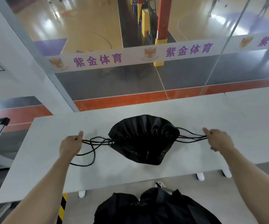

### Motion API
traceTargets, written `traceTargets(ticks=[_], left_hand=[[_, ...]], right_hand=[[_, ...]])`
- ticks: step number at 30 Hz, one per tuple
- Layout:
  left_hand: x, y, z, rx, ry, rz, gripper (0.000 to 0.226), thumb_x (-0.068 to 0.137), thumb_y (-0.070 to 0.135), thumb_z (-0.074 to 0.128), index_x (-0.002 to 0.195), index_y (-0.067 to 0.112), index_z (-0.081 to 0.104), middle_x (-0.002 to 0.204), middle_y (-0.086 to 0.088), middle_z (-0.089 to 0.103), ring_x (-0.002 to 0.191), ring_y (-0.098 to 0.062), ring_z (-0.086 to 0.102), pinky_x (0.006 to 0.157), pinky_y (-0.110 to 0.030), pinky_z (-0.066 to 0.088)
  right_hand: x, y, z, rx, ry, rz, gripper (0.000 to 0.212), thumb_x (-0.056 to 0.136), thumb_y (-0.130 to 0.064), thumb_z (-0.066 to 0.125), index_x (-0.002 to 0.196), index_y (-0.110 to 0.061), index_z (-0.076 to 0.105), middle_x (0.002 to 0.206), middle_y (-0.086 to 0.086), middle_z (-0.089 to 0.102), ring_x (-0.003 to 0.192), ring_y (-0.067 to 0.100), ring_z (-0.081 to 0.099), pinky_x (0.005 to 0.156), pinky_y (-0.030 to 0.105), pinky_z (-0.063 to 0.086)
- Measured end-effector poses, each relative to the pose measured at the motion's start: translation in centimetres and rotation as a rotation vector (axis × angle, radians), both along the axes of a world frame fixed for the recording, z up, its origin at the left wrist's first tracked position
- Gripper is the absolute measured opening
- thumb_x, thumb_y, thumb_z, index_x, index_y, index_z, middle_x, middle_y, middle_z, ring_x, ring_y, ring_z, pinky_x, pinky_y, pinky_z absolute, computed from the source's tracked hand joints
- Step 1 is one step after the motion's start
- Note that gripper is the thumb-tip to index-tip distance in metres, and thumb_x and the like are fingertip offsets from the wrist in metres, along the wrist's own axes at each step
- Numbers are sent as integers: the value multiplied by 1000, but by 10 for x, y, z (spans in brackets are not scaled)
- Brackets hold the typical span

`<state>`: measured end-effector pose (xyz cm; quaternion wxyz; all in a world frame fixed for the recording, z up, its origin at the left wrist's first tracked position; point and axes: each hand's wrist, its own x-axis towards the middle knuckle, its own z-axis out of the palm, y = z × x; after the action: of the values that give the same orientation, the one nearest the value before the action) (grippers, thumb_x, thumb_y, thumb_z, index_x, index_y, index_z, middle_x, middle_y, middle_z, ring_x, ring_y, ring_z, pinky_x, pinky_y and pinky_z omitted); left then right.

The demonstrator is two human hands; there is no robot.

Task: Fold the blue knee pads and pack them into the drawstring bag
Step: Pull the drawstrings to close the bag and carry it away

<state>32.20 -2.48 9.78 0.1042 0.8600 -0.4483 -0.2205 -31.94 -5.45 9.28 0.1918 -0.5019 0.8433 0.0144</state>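
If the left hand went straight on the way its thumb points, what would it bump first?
Likely nothing on the table. The left hand, gripping the cords, points forward and slightly right, past the bag. Beyond the far edge comes the glass wall, though depth is unclear.

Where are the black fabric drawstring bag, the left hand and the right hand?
black fabric drawstring bag (141, 140), head view, its gathered cloth.
left hand (70, 145), head view, back of the hand.
right hand (219, 140), head view, back of the hand.

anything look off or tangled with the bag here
Nothing damaged. The bag lies cinched on the table. Only oddity: cords at the left hand sag in loose loops, while those at the right hand run straight.
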Motion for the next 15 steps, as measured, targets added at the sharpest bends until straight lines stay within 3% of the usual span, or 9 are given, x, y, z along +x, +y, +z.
traceTargets(ticks=[2, 4, 5, 7, 9, 12, 14, 15], left_hand=[[-32, -2, -13, 37, 74, -161, 53, 111, 62, 40, 102, 19, 69, 114, -10, 77, 105, -33, 67, 101, -49, 54], [-71, -2, -14, -25, 241, -275, 34, 109, 50, 49, 127, 26, 67, 129, 1, 74, 118, -23, 67, 111, -49, 51], [-91, 1, -8, -48, 347, -312, 30, 107, 40, 52, 131, 28, 65, 128, 5, 73, 119, -18, 67, 110, -47, 50], [-123, 12, 6, -53, 554, -350, 39, 95, 30, 54, 134, 31, 60, 120, 4, 72, 111, -15, 67, 101, -40, 52], [-139, 21, 6, -48, 659, -335, 52, 89, 26, 58, 140, 31, 53, 116, -3, 70, 100, -19, 66, 87, -33, 52], [-146, 34, -3, -202, 468, -190, 48, 101, 23, 68, 146, 25, 49, 121, 4, 66, 105, -17, 64, 87, -33, 50], [-151, 44, -10, -308, 350, -80, 29, 105, 36, 68, 127, 20, 60, 117, 5, 69, 109, -20, 67, 90, -35, 48], [-154, 47, -13, -308, 337, -79, 23, 109, 41, 63, 117, 20, 64, 111, 5, 72, 107, -21, 69, 87, -34, 47]], right_hand=[[24, 7, -17, 75, 47, 182, 47, 114, -41, 35, 146, -14, 57, 131, 17, 67, 113, 42, 73, 102, 49, 57], [63, 11, -9, 18, 70, 314, 44, 111, -19, 38, 150, -10, 56, 142, 16, 58, 126, 42, 64, 108, 47, 54], [82, 13, -1, -31, -26, 320, 43, 109, -12, 41, 148, -8, 59, 146, 15, 59, 132, 40, 61, 111, 44, 50], [114, 18, 12, -111, -304, 295, 51, 98, -9, 53, 148, -12, 60, 149, 11, 62, 140, 35, 57, 115, 38, 45], [133, 22, 20, -100, -478, 314, 71, 82, -24, 63, 152, -19, 52, 138, 7, 68, 133, 33, 62, 111, 42, 49], [147, 32, 18, 1, -523, 206, 91, 87, -33, 70, 166, -15, 30, 136, 8, 64, 133, 33, 61, 108, 44, 51], [153, 41, 18, -135, -443, 45, 75, 94, -34, 72, 158, -8, 42, 142, 11, 62, 134, 35, 60, 107, 44, 50], [156, 48, 18, -227, -395, -21, 55, 96, -36, 70, 141, -7, 54, 132, 9, 66, 125, 35, 64, 98, 43, 52]])
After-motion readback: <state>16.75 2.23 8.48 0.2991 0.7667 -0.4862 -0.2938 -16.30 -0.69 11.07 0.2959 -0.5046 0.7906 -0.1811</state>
